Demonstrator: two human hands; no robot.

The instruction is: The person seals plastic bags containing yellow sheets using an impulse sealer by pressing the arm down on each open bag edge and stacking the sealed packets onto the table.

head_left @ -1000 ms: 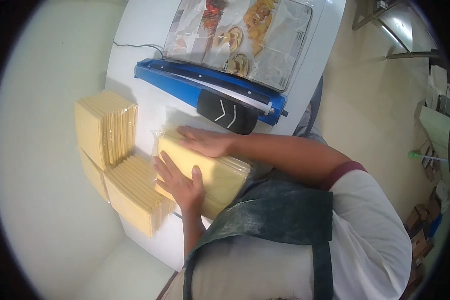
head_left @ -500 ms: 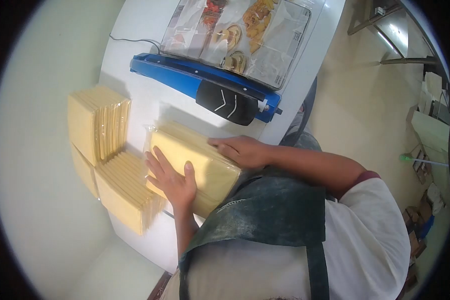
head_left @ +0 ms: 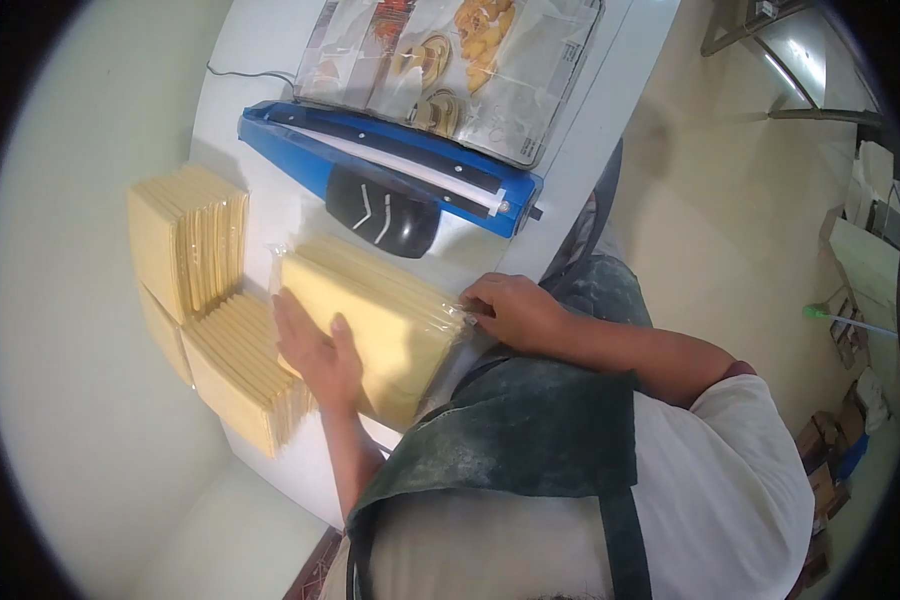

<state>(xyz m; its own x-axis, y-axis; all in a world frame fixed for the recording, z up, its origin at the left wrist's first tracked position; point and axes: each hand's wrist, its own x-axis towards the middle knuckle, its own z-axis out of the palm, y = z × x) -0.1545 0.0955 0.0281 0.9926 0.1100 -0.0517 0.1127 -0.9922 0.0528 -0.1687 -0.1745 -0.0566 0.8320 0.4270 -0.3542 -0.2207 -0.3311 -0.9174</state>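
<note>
A row of flat yellow packs point(head_left: 370, 330) in clear plastic stands on the table in front of me. My left hand point(head_left: 318, 352) lies against the broad face of the nearest pack, fingers stretched out and thumb apart. At the right end of the row, my right hand point(head_left: 518, 312) has its fingers curled together at the crinkled clear plastic point(head_left: 455, 322) of the packs. Its fingertips are partly hidden. Beyond the packs is a blue bar heat sealer point(head_left: 290, 145), its black-handled arm point(head_left: 382, 215) raised off the base.
More wrapped yellow packs stand along the wall in an upper stack point(head_left: 190, 240) and a lower row point(head_left: 245, 370). Behind the sealer lies a tray point(head_left: 530, 120) covered with food pictures. A cable point(head_left: 250, 73) crosses the white table point(head_left: 300, 470).
My right hand has moved from the top edge of the packs to their right end. The sealer's arm has swung away from its base, baring a white strip. The view has shifted slightly.
</note>
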